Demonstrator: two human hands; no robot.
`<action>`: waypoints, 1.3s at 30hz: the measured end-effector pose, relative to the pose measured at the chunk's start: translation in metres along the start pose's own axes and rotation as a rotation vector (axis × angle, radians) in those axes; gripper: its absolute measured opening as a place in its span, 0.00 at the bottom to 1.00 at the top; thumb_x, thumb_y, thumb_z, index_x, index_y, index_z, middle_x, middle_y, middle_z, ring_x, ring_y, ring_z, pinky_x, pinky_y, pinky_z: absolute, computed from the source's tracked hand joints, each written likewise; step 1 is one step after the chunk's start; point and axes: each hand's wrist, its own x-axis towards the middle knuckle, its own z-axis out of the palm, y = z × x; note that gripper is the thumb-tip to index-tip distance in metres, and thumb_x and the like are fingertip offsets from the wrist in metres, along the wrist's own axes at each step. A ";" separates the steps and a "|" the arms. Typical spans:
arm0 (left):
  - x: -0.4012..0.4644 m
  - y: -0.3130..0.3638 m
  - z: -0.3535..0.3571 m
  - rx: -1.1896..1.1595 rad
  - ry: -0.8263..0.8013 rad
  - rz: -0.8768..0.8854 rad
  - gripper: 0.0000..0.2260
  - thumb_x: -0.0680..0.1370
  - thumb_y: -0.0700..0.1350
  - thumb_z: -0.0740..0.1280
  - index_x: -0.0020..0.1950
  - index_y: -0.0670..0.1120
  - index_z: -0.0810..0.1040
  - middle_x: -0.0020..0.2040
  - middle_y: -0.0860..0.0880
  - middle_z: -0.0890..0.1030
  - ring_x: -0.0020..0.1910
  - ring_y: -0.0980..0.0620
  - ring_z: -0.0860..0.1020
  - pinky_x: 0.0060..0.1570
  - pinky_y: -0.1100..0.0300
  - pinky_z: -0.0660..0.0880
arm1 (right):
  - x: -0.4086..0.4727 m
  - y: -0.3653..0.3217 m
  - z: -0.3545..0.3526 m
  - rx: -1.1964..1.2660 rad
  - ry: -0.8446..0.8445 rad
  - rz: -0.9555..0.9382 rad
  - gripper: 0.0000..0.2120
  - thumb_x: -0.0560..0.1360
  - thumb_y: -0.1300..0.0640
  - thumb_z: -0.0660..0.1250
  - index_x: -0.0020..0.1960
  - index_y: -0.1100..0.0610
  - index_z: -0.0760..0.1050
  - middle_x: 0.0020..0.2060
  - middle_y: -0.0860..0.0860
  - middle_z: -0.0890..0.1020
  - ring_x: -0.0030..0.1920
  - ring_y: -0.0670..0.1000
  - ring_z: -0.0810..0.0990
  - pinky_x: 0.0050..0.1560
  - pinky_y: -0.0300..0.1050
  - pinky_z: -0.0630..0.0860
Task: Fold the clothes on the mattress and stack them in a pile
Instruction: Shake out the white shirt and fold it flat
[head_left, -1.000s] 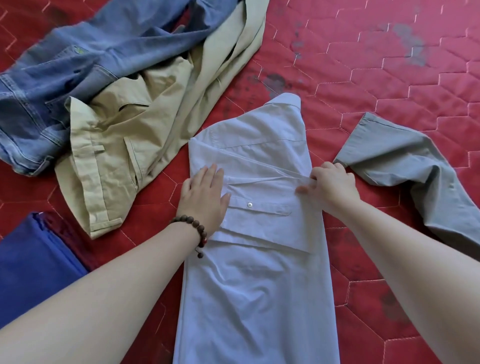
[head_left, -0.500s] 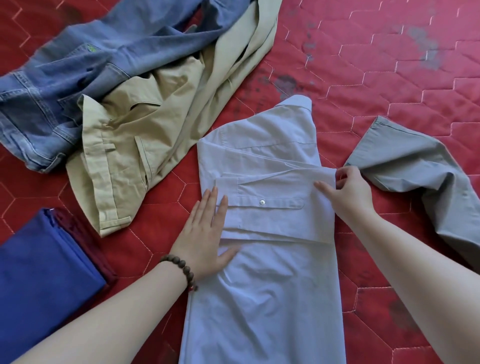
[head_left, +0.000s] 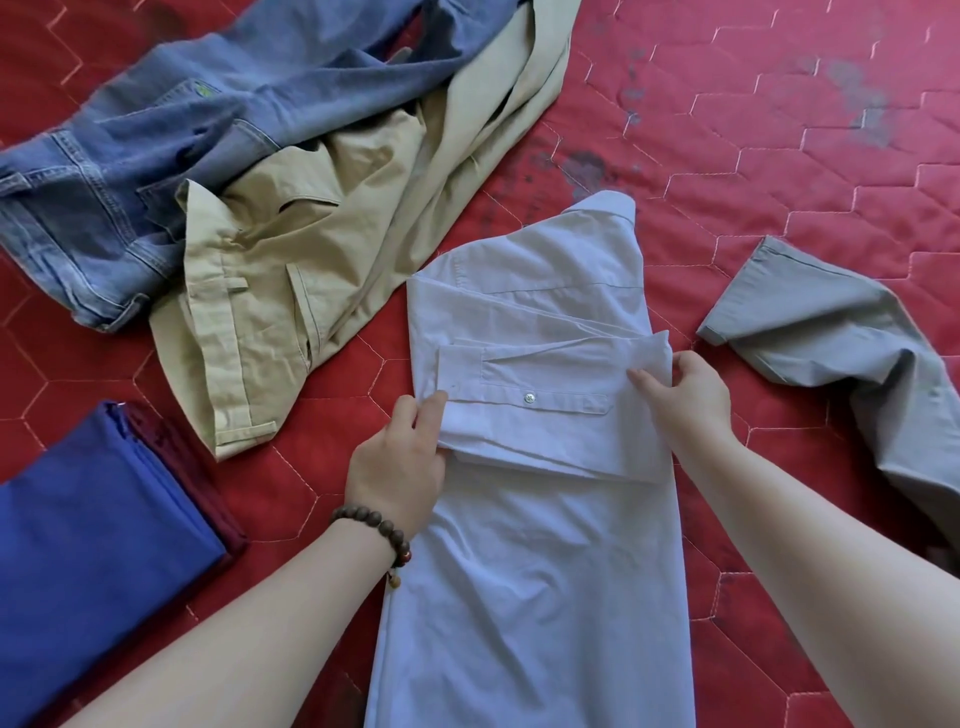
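Item under my hands: one pale blue-white shirt (head_left: 540, 545), lying lengthwise on the red quilted mattress (head_left: 779, 156), collar end away from me, hem end running out of view toward me. The body is folded into a long narrow panel, lightly creased. Across its upper part I have a sleeve (head_left: 550, 384) doubled over itself, with a buttoned placket and one small white button showing on the top layer; the cuff end sits at the shirt's left edge. My left hand (head_left: 400, 467) pinches that cuff end, thumb on top and fingers curled under the stacked layers; a brown bead bracelet (head_left: 376, 527) is on the wrist. My right hand (head_left: 685, 395) grips the sleeve's folded edge at the shirt's right side, fingers closed on the fabric, thumb laid over the top. Other stock, placed relative to the shirt: tan trousers (head_left: 291, 291) just beyond its left shoulder, spread loose and unfolded; blue jeans (head_left: 171, 156) further left and beyond, crumpled, partly under the tan pair. A folded blue cloth (head_left: 88, 561) sits to the shirt's left and nearer me, resting on a dark red folded piece (head_left: 182, 467), only an edge of which shows. A grey garment (head_left: 841, 343) lies to the shirt's right, apart from it and rumpled, one hemmed end pointing toward the collar.
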 end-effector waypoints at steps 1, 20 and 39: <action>0.000 -0.002 0.000 -0.012 -0.002 -0.018 0.24 0.66 0.29 0.70 0.62 0.39 0.77 0.43 0.40 0.77 0.26 0.43 0.73 0.24 0.56 0.69 | 0.000 0.002 0.000 -0.016 -0.014 -0.001 0.07 0.74 0.55 0.69 0.44 0.57 0.73 0.36 0.46 0.75 0.39 0.49 0.73 0.36 0.45 0.64; 0.000 -0.016 0.006 0.110 0.047 -0.216 0.14 0.70 0.42 0.68 0.53 0.45 0.72 0.41 0.49 0.78 0.40 0.47 0.77 0.33 0.58 0.62 | -0.017 0.001 0.015 0.029 0.007 0.012 0.09 0.73 0.55 0.68 0.38 0.57 0.70 0.33 0.48 0.74 0.33 0.47 0.71 0.32 0.42 0.64; 0.001 -0.016 0.002 -0.009 0.101 -0.164 0.31 0.66 0.30 0.65 0.69 0.46 0.73 0.40 0.46 0.75 0.31 0.48 0.68 0.33 0.56 0.65 | -0.021 -0.003 0.023 0.094 0.031 0.073 0.08 0.71 0.55 0.65 0.41 0.61 0.74 0.36 0.53 0.78 0.38 0.53 0.74 0.37 0.47 0.70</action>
